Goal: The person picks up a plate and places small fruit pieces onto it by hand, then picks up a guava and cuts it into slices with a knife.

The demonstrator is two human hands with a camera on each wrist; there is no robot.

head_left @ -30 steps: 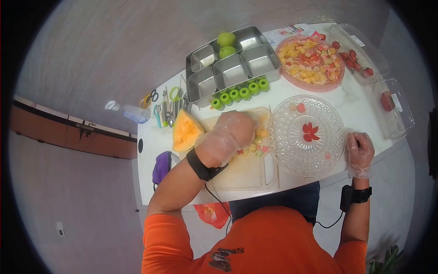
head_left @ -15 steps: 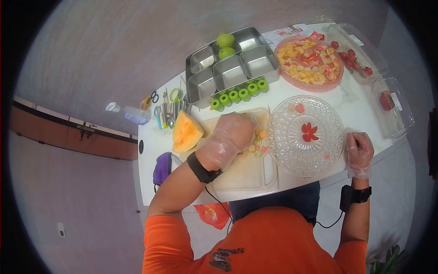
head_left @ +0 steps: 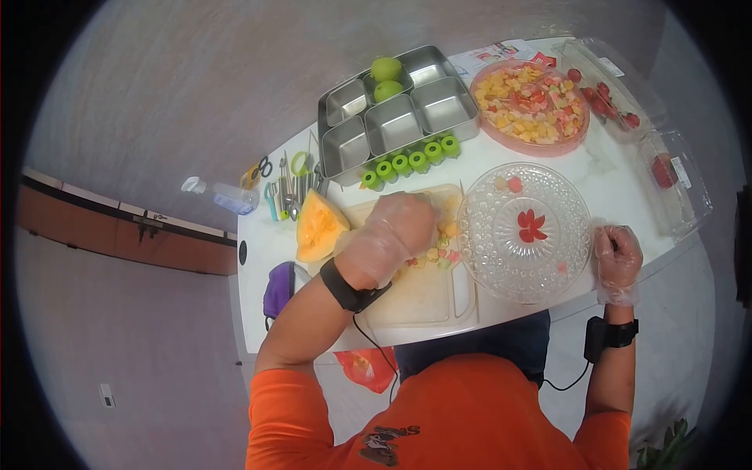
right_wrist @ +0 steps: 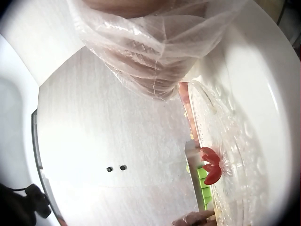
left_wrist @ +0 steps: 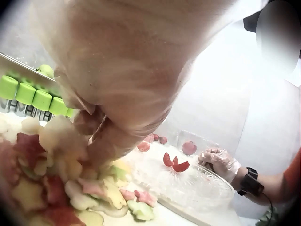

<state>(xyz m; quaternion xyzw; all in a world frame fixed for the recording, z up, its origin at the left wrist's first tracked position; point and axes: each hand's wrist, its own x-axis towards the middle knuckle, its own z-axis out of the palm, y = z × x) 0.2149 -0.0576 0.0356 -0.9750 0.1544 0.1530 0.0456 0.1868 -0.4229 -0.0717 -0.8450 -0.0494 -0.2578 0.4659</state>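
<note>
On the white desk (head_left: 619,180), from the head view: at eleven o'clock, steel tray (head_left: 392,125); one, pink dish (head_left: 540,149); two to three, clear boxes (head_left: 683,213); four, glass plate (head_left: 552,188); seven, cutting board (head_left: 399,298); eight, purple cloth (head_left: 278,290).

Spray bottle (head_left: 237,199) with white head noted at the left edge of the bench (head_left: 615,174); purple item (head_left: 278,291) nearer the front, same side. Printed paper (head_left: 493,56) along the far edge. Red bag (head_left: 368,370) below the near edge. Leafy plant (head_left: 667,445) at lower right.

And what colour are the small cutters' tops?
The cutter tops are bright green, clearest in the left wrist view.
</note>
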